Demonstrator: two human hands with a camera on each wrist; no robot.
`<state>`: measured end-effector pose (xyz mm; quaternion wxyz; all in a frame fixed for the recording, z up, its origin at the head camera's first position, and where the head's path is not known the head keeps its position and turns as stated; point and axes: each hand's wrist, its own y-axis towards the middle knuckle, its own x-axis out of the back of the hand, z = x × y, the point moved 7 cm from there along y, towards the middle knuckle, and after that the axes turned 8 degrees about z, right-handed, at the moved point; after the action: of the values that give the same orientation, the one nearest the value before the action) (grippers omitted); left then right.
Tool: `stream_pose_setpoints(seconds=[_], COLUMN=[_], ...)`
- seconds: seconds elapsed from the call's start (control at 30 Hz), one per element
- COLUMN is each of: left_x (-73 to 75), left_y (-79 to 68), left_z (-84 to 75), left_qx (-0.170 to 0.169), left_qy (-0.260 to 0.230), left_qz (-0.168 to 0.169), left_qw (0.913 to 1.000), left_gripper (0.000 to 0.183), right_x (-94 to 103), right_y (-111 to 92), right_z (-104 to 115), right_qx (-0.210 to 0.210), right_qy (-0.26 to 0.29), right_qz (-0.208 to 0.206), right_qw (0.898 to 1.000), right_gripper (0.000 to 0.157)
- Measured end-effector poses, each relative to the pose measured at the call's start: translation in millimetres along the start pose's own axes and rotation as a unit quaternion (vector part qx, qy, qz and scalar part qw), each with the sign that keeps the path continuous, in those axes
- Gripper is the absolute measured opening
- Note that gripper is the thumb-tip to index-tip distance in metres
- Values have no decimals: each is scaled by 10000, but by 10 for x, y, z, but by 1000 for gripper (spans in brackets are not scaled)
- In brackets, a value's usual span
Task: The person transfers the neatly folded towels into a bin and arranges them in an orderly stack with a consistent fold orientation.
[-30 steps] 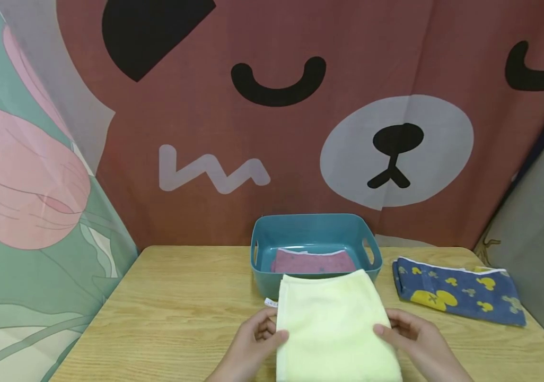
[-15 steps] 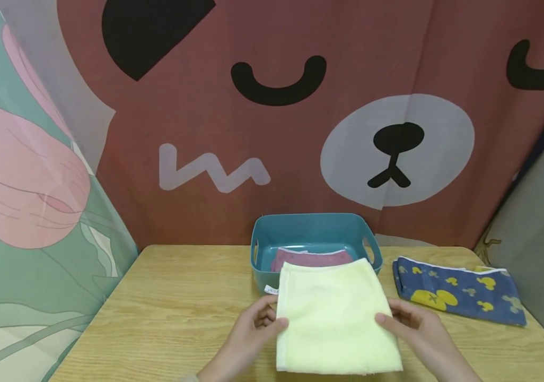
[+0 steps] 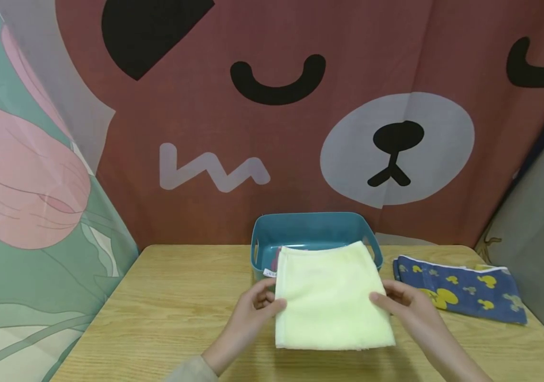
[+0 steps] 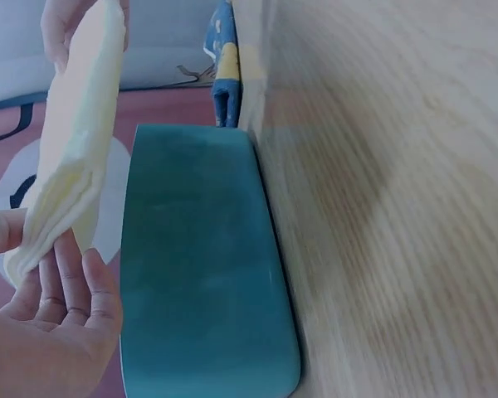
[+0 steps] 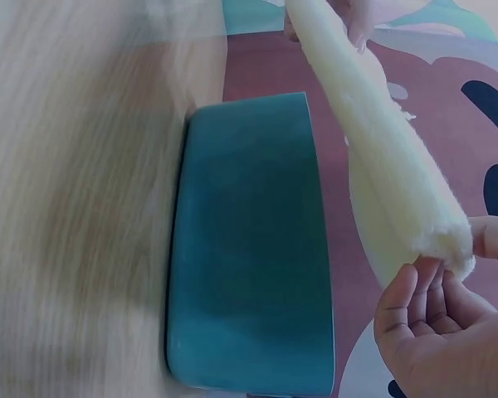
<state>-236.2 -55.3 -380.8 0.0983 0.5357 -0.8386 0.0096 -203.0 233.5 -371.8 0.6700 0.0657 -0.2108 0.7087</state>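
A folded pale yellow towel [image 3: 331, 302] is held up between both hands, overlapping the front of a teal basket [image 3: 317, 231] in the head view. My left hand [image 3: 255, 313] pinches its left edge, thumb on the near face and fingers behind. At the opposite edge my right hand [image 3: 408, 307] pinches it the same way. Stacked layers of the towel [image 4: 62, 191] show in the left wrist view, above table height. A small white label [image 3: 269, 273] sticks out at its left side. Inside the basket, a pink cloth [image 3: 275, 260] is mostly hidden behind the towel.
A folded navy towel [image 3: 472, 292] with yellow figures lies on the wooden table [image 3: 172, 307] to the right of the basket. Behind the table hangs a brown bear-print curtain [image 3: 205, 122]. A floral curtain [image 3: 24, 175] is at the left, and a grey surface [image 3: 539, 228] borders the right.
Both hands have raised the yellow towel and carried it forward toward the basket, so it now covers most of the pink cloth. The basket and navy towel have stayed put.
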Motion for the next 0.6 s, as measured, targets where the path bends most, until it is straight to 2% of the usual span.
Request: stream_pose_setpoints(seconds=[0.23, 0.6], left_x=[57, 75], left_y=[108, 257], left_z=[-7, -43], left_qx=[114, 23], left_qy=[114, 47], left_qz=[-195, -415], left_qw=[9997, 9991], left_gripper=[45, 47], right_x=[24, 64], right_y=[70, 218], right_z=[120, 212], right_qx=[246, 367], right_qy=[-77, 10], right_qz=[-134, -289], right_qw=[9996, 9989], right_gripper=[63, 66])
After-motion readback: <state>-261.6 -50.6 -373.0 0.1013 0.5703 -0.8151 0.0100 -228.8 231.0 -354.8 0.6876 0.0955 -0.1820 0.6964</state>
